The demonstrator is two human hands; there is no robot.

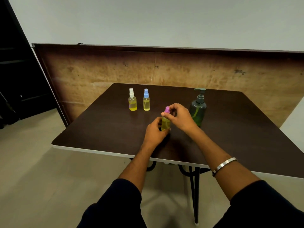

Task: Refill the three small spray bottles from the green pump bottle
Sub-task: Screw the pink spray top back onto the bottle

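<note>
A small spray bottle with a pink cap [165, 123] stands mid-table, holding yellow liquid. My left hand [155, 131] grips its body low down. My right hand [180, 116] pinches the pink spray cap [167, 110] from above. Two more small spray bottles stand upright farther back on the left: one with a white cap [132, 102] and one with a blue cap [146, 102], both holding yellow liquid. The green pump bottle [198, 111] stands upright just behind and to the right of my right hand, its pump head on.
The dark brown table [98, 129] has a white front edge and black legs. A wooden board leans against the wall behind it [164, 71]. Dark shelving stands at the far left [19, 71]. A metal bangle sits on my right wrist [224, 165].
</note>
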